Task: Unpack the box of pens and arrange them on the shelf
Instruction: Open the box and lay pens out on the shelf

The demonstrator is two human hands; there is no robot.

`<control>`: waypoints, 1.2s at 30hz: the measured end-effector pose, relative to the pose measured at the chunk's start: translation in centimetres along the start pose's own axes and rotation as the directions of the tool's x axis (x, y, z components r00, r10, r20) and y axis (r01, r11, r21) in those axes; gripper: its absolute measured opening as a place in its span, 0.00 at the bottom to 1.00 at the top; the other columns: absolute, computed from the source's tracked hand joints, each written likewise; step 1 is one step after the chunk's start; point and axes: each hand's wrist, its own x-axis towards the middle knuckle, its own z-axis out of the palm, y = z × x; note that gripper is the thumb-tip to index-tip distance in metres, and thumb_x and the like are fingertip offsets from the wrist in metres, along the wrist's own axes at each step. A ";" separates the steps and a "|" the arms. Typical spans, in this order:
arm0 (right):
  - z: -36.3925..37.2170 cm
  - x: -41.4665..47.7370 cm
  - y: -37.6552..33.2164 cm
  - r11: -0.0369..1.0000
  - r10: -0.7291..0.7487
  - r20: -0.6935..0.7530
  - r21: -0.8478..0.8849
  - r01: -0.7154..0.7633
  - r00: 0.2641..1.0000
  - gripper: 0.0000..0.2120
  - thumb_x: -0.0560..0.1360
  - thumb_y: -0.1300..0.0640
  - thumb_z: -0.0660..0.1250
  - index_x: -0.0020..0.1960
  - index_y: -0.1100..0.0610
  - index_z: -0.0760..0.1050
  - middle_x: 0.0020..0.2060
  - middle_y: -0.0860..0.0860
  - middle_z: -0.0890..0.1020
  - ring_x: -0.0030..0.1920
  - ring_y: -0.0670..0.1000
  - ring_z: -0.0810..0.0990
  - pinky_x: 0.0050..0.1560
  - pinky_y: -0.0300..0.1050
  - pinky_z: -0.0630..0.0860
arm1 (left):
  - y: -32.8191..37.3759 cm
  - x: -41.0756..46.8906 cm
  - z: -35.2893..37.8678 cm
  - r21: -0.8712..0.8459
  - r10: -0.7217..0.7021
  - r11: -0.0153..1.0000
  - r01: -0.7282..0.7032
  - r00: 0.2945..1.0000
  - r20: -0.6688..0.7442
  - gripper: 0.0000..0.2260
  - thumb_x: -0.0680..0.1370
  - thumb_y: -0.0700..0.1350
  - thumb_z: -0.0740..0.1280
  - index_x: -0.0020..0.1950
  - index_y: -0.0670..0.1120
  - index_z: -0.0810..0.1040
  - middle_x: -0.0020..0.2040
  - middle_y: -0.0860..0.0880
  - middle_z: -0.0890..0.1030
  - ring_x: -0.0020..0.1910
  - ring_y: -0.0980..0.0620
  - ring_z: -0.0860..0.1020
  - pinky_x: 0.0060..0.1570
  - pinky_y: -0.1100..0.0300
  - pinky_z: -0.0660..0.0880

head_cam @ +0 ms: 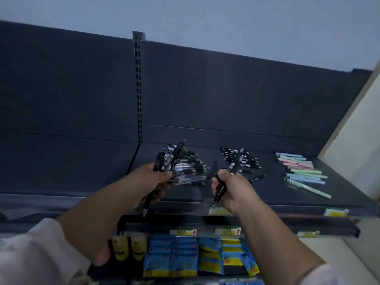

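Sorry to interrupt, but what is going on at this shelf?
A person is stocking pens on a dark shelf. The left hand grips a bunch of black pens, and the right hand holds a pair of pens. A clear-pen pile, a black-pen row and pastel pens lie in separate groups there.

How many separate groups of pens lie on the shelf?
3: clear-barrelled group behind the left hand, black group in the middle, pastel group at the right. One stray black pen lies apart. Some may be hidden.
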 end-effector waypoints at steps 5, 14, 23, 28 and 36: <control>1.5 4.6 -0.1 0.999 0.048 -0.123 -0.008 -0.049 0.991 0.04 0.80 0.66 0.59 0.52 0.59 0.69 0.41 0.57 0.76 0.36 0.52 0.77 0.35 0.44 0.75 | 0.4 3.8 -2.3 0.018 -0.037 0.999 0.036 0.999 0.014 0.10 0.80 0.51 0.63 0.53 0.45 0.78 0.36 0.47 0.76 0.31 0.53 0.70 0.29 0.61 0.70; 4.3 9.6 0.1 0.990 0.065 -0.169 -0.110 -0.085 0.983 0.09 0.79 0.68 0.59 0.56 0.58 0.68 0.39 0.57 0.77 0.33 0.53 0.77 0.33 0.45 0.73 | 1.5 9.6 -3.6 -0.091 -0.116 0.988 0.127 0.987 0.110 0.09 0.80 0.46 0.64 0.51 0.43 0.81 0.31 0.49 0.78 0.27 0.54 0.73 0.28 0.62 0.70; 4.3 9.6 -3.0 0.981 -0.033 0.095 -0.187 0.050 0.995 0.08 0.78 0.64 0.63 0.42 0.54 0.72 0.35 0.51 0.78 0.28 0.45 0.72 0.25 0.36 0.68 | 3.0 12.7 1.5 -0.103 -0.141 0.981 0.162 0.972 0.188 0.09 0.79 0.48 0.65 0.51 0.44 0.81 0.32 0.48 0.79 0.29 0.53 0.75 0.32 0.59 0.75; 1.8 10.8 -5.8 0.994 0.082 0.226 -0.095 -0.062 0.971 0.08 0.74 0.61 0.70 0.40 0.55 0.72 0.28 0.49 0.78 0.23 0.43 0.68 0.19 0.32 0.63 | 3.9 13.9 7.0 -0.034 -0.124 0.990 0.136 0.964 0.234 0.08 0.79 0.48 0.66 0.51 0.45 0.79 0.32 0.48 0.78 0.30 0.53 0.75 0.35 0.59 0.75; -5.7 15.5 -11.1 0.970 0.019 0.282 -0.237 0.050 0.959 0.05 0.76 0.60 0.69 0.44 0.55 0.73 0.32 0.50 0.79 0.25 0.44 0.71 0.21 0.35 0.66 | 6.7 16.6 16.9 0.312 -0.002 0.947 -0.072 0.973 0.231 0.14 0.80 0.57 0.59 0.57 0.50 0.78 0.51 0.51 0.81 0.49 0.54 0.78 0.47 0.61 0.73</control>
